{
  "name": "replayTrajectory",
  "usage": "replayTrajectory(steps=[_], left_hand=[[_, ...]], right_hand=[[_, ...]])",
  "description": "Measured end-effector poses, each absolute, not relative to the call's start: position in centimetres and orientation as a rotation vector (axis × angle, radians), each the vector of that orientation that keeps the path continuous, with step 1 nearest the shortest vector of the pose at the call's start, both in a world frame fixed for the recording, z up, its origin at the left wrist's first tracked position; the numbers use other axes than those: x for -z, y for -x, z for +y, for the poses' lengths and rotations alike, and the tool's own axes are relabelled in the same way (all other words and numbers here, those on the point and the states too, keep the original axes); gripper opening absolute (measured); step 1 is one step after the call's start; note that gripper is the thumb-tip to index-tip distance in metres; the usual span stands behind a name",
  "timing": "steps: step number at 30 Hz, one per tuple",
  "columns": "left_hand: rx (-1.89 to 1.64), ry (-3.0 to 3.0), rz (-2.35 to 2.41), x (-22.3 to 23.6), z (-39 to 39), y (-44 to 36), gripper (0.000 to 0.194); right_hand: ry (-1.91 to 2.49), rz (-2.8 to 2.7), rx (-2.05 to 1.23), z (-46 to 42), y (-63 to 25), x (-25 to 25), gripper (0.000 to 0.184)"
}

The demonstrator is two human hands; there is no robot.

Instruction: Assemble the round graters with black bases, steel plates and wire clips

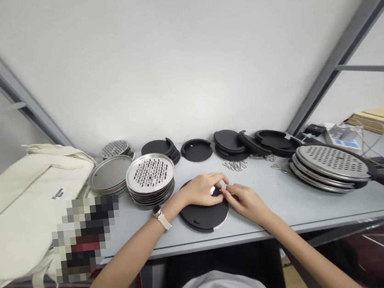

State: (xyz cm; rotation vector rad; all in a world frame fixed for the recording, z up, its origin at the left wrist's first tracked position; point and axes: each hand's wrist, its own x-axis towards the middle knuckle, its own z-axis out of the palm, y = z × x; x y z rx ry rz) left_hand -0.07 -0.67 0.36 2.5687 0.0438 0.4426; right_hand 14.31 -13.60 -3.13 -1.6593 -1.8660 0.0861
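A black round plate [207,216] lies flat near the table's front edge, with a raised rim section and a shiny sliver at its lower right edge. My left hand [202,190] lies over it with fingers bent round its upper right side. A small bright white spot [213,190] shows between thumb and forefinger. At that same edge, my right hand [245,201] is closed in a pinch, its fingertips meeting those of the left. What the pinch holds is too small to make out.
To the left are a grater disc stack [150,174], plain metal discs [112,171] and a cream bag [18,205]. Black holders [197,150] line the wall, with metal clips [236,165] before them. Assembled graters [331,165] are piled at right, near brown cardboard [376,122].
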Motion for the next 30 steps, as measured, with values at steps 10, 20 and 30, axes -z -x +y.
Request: replayTrajectory(steps=[10, 20, 30], left_hand=[[-0.453, -2.557, 0.012, -0.14, -0.60, 0.00, 0.041], [-0.424, -2.596, 0.024, 0.01, -0.62, 0.00, 0.038], [-0.461, -2.578, -0.007, -0.11, -0.71, -0.01, 0.036]], right_hand=[[1.661, -1.866, 0.059, -13.48, -14.47, 3.69, 0.036], [1.718, -1.780, -0.076, -13.58, -14.65, 3.60, 0.030], [1.690, -1.850, -0.110, -13.57, -14.49, 3.34, 0.036]])
